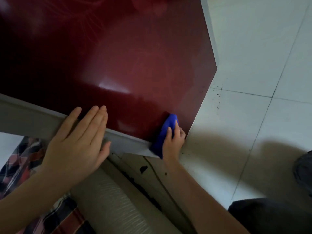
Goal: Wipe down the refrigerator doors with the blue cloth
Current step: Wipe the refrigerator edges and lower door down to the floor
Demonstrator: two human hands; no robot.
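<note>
Down at the lower corner of the dark red refrigerator door (118, 61), the right hand (173, 141) has its fingers curled over the bunched blue cloth (166, 132) and presses it against the glossy panel, just above the pale trim strip (125, 141) that runs along the door's bottom edge. The cloth's long axis runs up the door from that strip, with its lower end hanging past the trim. The left hand (79, 137) lies flat and spread wide, gripping nothing, with its fingers resting over the trim and onto the red surface, apparently steadying the door. Nearly all the unwiped-looking panel stretches up and away from the cloth, so the next stroke probably travels upward or across toward the left hand. The white tiled floor (253, 65) lies beyond the door's edge.
</note>
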